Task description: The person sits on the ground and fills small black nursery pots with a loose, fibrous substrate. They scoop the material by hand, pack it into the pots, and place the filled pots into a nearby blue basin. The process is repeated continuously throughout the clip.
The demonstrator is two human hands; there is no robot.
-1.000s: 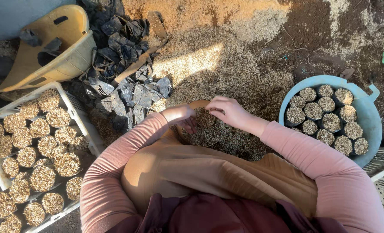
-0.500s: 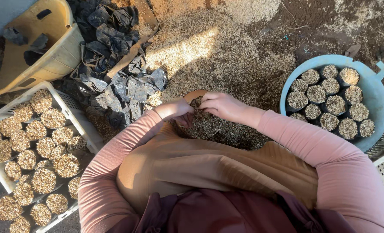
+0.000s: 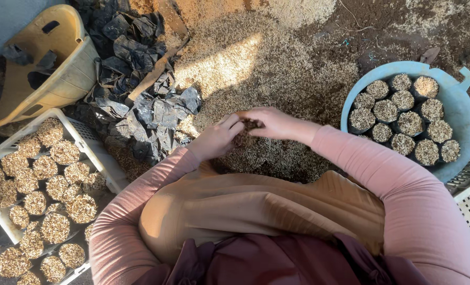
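Both hands, left hand (image 3: 216, 138) and right hand (image 3: 271, 122), were clenched on a small husk-filled bag (image 3: 244, 135) above the husk pile (image 3: 256, 68); it was judged light, soft and best gripped around its sides.

I see no labels, signs or screens. The only packaging is a heap of empty black plastic grow bags (image 3: 150, 113), crumpled flat on the ground left of my hands, and filled round bags of husk packed upright in a white crate (image 3: 95, 145) and a blue basin (image 3: 459, 113).
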